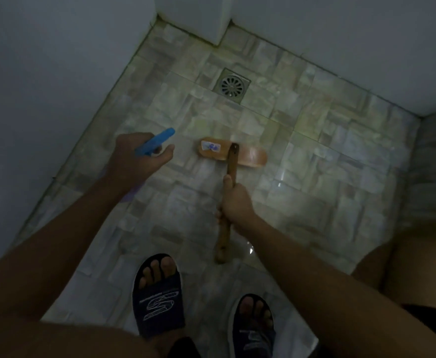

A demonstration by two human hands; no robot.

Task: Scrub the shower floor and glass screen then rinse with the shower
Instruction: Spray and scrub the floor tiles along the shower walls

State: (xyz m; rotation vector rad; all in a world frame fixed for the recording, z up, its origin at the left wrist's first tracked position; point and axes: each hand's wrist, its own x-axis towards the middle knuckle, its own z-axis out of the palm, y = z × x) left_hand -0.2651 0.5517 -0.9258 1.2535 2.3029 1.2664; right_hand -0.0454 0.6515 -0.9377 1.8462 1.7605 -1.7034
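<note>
A wooden scrub brush [233, 155] with a long handle rests head-down on the tiled shower floor [315, 140]; a sticker is on its back. My right hand [235, 202] grips the handle midway, thumb along the top. My left hand [139, 156] holds a spray bottle by its blue trigger head [155, 142], nozzle pointing towards the far right; a bit of purple bottle body shows under my wrist. The bottle hangs left of the brush head, apart from it.
A square metal floor drain [232, 85] lies beyond the brush. White walls close in on the left and at the back, with a jutting corner [219, 27] at the top. My feet in dark slides [157, 295] stand at the near edge. The floor looks wet.
</note>
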